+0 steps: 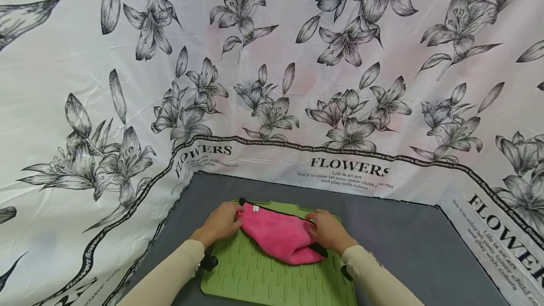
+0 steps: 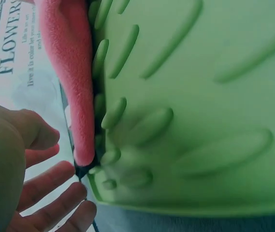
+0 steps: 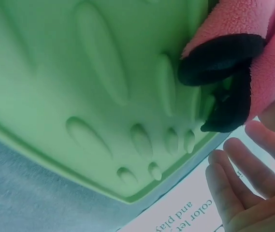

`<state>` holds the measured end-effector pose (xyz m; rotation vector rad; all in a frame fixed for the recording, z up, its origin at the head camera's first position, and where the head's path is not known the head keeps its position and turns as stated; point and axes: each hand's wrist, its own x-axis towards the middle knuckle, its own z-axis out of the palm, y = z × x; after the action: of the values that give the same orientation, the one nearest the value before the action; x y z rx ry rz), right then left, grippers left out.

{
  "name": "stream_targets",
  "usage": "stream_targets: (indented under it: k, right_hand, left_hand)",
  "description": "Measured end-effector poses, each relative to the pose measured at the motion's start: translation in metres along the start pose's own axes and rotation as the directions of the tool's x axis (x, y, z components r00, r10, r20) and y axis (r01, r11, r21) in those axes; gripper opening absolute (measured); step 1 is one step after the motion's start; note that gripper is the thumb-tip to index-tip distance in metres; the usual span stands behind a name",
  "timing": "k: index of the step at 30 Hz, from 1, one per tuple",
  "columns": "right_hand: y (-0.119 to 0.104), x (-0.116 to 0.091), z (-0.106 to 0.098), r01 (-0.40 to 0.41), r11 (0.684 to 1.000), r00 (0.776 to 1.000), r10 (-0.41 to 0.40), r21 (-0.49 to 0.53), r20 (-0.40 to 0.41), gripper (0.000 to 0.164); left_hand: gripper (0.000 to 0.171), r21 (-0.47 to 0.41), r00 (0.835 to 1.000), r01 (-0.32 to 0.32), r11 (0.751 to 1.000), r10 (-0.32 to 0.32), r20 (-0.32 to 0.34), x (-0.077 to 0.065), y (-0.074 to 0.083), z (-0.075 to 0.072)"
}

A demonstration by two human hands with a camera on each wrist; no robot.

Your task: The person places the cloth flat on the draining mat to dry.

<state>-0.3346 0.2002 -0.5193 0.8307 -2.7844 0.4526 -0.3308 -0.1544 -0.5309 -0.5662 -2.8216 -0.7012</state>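
A pink plush cloth (image 1: 274, 233) with black edging lies folded on a green ridged mat (image 1: 272, 280). A small white tag (image 1: 256, 208) shows near its upper left corner. My left hand (image 1: 223, 221) is at the cloth's left end; in the left wrist view the fingers of this hand (image 2: 7, 159) are spread, just beside the pink tip. At the right end is my right hand (image 1: 329, 230). The right wrist view shows its thumb against the cloth and its other fingers extended. Black trim (image 3: 219, 60) curls at that end.
The mat rests on a dark grey table (image 1: 395, 244). A white curtain (image 1: 272, 84) printed with black flowers and lettering surrounds the table at the back and sides. Dark wrist cameras (image 1: 208, 262) sit by the mat's sides.
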Motion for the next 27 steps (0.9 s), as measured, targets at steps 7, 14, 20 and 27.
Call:
stream_targets:
  k: [7, 14, 20, 27]
  right_hand:
    - [-0.001, -0.009, -0.006, 0.041, 0.998, 0.999, -0.042, -0.045, -0.021, 0.012]
    - [-0.007, -0.017, -0.01, 0.098, 0.991, 0.995, -0.099, -0.085, -0.009, 0.008]
    - [-0.014, -0.026, -0.017, 0.163, 0.983, 0.986, -0.166, -0.082, -0.021, 0.008]
    - [-0.023, -0.031, -0.022, 0.236, 0.971, 0.969, -0.234, -0.022, 0.074, 0.024]
  left_hand:
    - [0.031, -0.004, 0.997, -0.003, 1.0, 0.003, 0.071, -0.009, -0.003, -0.014]
    - [0.021, 0.0, 0.98, -0.056, 0.998, 0.055, 0.192, -0.015, 0.0, -0.025]
    - [0.014, -0.005, 0.959, -0.084, 0.996, 0.082, 0.269, -0.02, 0.011, -0.034]
    - [0.029, -0.02, 0.932, -0.147, 0.989, 0.145, 0.331, -0.022, 0.027, -0.031]
